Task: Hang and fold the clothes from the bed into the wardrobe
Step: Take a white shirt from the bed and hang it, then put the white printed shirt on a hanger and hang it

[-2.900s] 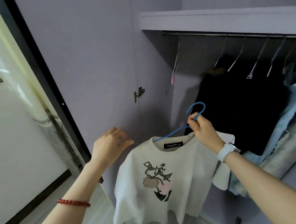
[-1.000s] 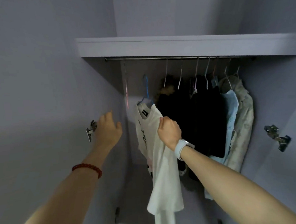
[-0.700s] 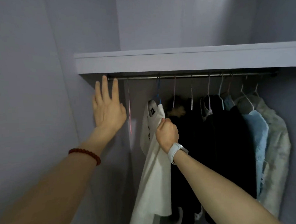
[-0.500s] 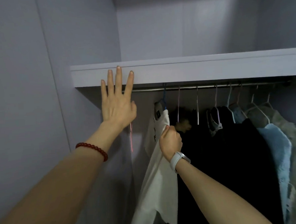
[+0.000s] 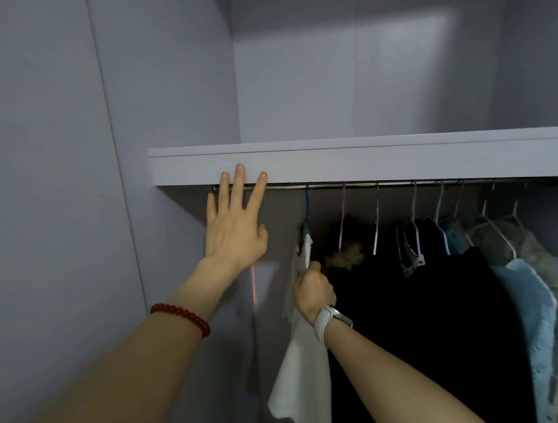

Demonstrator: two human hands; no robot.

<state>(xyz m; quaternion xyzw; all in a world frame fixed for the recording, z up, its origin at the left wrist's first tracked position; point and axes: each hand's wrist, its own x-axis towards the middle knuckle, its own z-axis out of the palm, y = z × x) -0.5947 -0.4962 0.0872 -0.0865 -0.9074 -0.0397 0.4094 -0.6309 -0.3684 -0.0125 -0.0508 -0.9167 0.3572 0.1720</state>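
Wardrobe (image 5: 174, 87) open; shelf (image 5: 365, 161) above rail (image 5: 334, 185). Dark garments (image 5: 421, 301) hang mid-rail. White T-shirt (image 5: 304, 371) hangs on blue hanger (image 5: 307, 206) at the rail's left end. Left hand (image 5: 235, 236) raised, fingers straight and spread before the shelf edge. Right hand (image 5: 314, 290), fingers curled, grips the T-shirt's shoulder.

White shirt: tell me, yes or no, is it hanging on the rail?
Yes, the white shirt hangs from a blue hanger hooked on the rail.
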